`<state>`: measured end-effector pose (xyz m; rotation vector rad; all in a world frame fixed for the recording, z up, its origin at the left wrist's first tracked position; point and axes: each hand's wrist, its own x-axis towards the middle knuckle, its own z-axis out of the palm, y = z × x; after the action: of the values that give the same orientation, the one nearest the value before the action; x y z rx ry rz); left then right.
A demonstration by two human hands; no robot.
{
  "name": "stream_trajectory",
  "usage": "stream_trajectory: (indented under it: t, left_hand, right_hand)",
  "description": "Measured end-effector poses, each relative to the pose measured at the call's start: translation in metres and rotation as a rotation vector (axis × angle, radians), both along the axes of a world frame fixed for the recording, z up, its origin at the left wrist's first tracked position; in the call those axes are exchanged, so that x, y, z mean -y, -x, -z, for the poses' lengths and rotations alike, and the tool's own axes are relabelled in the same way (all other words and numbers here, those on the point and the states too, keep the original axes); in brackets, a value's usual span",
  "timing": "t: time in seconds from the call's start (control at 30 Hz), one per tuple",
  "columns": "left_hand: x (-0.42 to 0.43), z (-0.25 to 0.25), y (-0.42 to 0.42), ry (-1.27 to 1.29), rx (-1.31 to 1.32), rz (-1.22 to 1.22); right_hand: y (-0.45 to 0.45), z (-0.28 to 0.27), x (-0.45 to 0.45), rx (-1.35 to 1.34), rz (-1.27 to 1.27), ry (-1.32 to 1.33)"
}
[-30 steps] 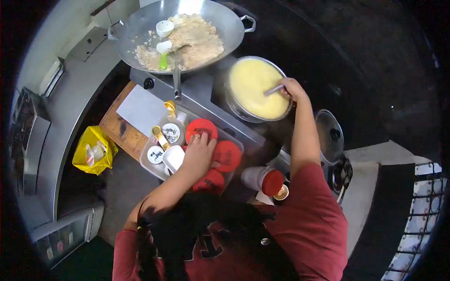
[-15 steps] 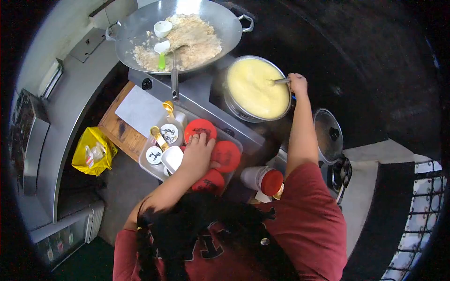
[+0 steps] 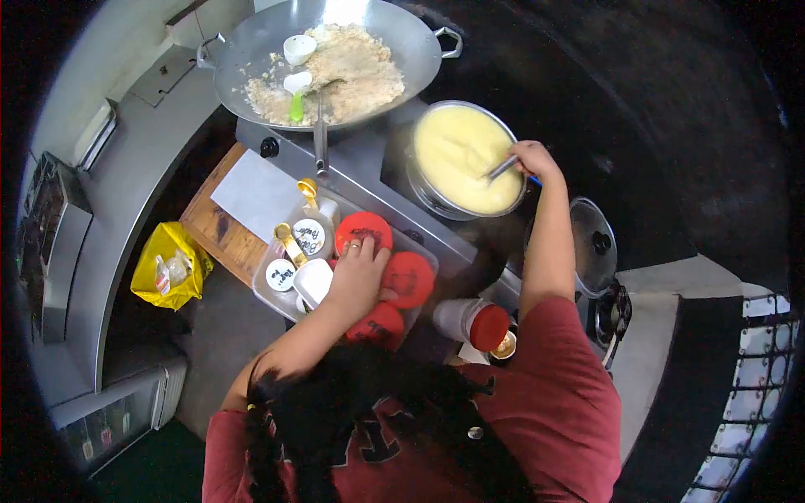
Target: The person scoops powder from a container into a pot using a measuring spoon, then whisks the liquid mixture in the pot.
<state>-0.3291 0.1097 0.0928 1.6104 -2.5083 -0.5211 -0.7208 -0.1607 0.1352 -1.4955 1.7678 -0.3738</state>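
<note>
My right hand (image 3: 537, 159) is closed round the metal handle of a stirring utensil (image 3: 501, 170). Its lower end is hidden in the thick yellow liquid (image 3: 461, 149) that fills a metal pot (image 3: 434, 201). My left hand (image 3: 359, 272) lies over a clear plastic bin (image 3: 267, 295), fingers stretched onto a red-lidded jar (image 3: 364, 228) and thumb beside a second red lid (image 3: 407, 281). Under the wrist is another red lid (image 3: 379, 325). A white square container (image 3: 313, 281), white-lidded jars (image 3: 309, 238) and yellow measuring spoons (image 3: 291, 245) share the bin.
A large wok (image 3: 243, 84) holds a pale crumbly mixture, a white cup (image 3: 299, 49), a green-handled scoop (image 3: 296, 105) and a metal turner (image 3: 320, 142). A red-lidded jar (image 3: 453, 318) lies tilted near my right arm. A glass-lidded pan (image 3: 591, 251) and yellow bag (image 3: 151, 289) flank the area.
My right hand has shifted the utensil within the pot; its handle now slants more steeply down into the liquid. My left hand stays on the red lid. The whole view has shifted slightly.
</note>
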Motion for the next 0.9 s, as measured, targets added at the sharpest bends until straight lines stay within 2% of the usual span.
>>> stream_trajectory:
  t: [0.03, 0.07, 0.13, 0.17, 0.2, 0.27, 0.33, 0.37, 0.4, 0.47, 0.5, 0.53, 0.6, 0.67, 0.7, 0.73, 0.8, 0.83, 0.87, 0.9]
  left_hand:
    - [0.0, -0.004, 0.0, -0.002, 0.0, 0.001]
    - [0.0, -0.01, 0.001, -0.031, 0.005, -0.013]
    - [0.001, -0.012, 0.005, -0.056, 0.004, -0.018]
    - [0.001, -0.012, 0.005, -0.046, 0.012, -0.014]
    - [0.001, -0.011, 0.004, -0.037, 0.022, -0.012]
    - [0.001, -0.007, 0.003, -0.021, 0.024, -0.004]
    - [0.0, -0.006, 0.001, -0.006, 0.029, 0.01]
    - [0.0, -0.006, 0.001, 0.001, 0.019, 0.002]
    - [-0.001, -0.007, 0.002, 0.007, 0.006, -0.001]
    - [0.0, -0.011, 0.004, 0.006, 0.019, 0.002]
    - [0.0, -0.012, 0.005, 0.002, 0.036, -0.007]
    - [0.0, -0.01, 0.005, 0.002, 0.034, -0.002]
    - [0.001, -0.006, 0.001, 0.016, 0.004, 0.022]
    - [0.001, -0.007, 0.0, 0.018, 0.006, 0.025]
    - [0.0, -0.007, 0.0, 0.018, 0.007, 0.028]
    - [0.0, -0.007, 0.0, 0.018, 0.002, 0.039]
    - [0.001, -0.005, 0.001, 0.066, 0.023, 0.042]
    - [0.001, -0.005, 0.001, 0.068, 0.017, 0.049]
    - [0.001, -0.005, 0.0, 0.058, 0.0, 0.052]
    - [0.002, -0.004, -0.002, 0.048, -0.017, 0.05]
  right_hand:
    - [0.009, 0.004, 0.003, -0.066, 0.118, 0.113]
    - [0.012, 0.016, 0.006, -0.068, 0.124, 0.112]
    - [0.019, 0.042, 0.015, 0.081, 0.314, 0.467]
    - [0.014, 0.05, 0.014, 0.163, 0.246, 0.433]
    - [-0.009, 0.025, -0.005, 0.264, 0.167, 0.206]
    - [-0.012, 0.004, -0.017, 0.232, -0.014, -0.044]
    - [0.006, 0.004, -0.013, 0.057, 0.086, 0.012]
    - [0.012, 0.003, -0.013, -0.033, 0.146, 0.142]
    - [0.012, 0.01, -0.015, -0.033, 0.155, 0.142]
    - [0.008, 0.039, -0.012, 0.043, 0.418, 0.561]
    - [0.004, 0.051, -0.011, 0.143, 0.366, 0.516]
    - [-0.01, 0.041, -0.02, 0.17, 0.205, 0.284]
    - [-0.021, 0.013, -0.043, 0.223, 0.073, 0.071]
    - [-0.013, 0.003, -0.049, 0.007, 0.183, 0.184]
    - [0.004, 0.02, -0.039, -0.12, 0.216, 0.298]
    - [0.001, 0.026, -0.044, -0.126, 0.226, 0.298]
    - [-0.019, 0.038, -0.049, -0.18, 0.312, 0.588]
    - [-0.033, 0.041, -0.056, -0.055, 0.231, 0.501]
    - [-0.041, 0.043, -0.058, -0.086, 0.042, 0.49]
    - [-0.052, 0.03, -0.069, -0.061, -0.026, 0.375]
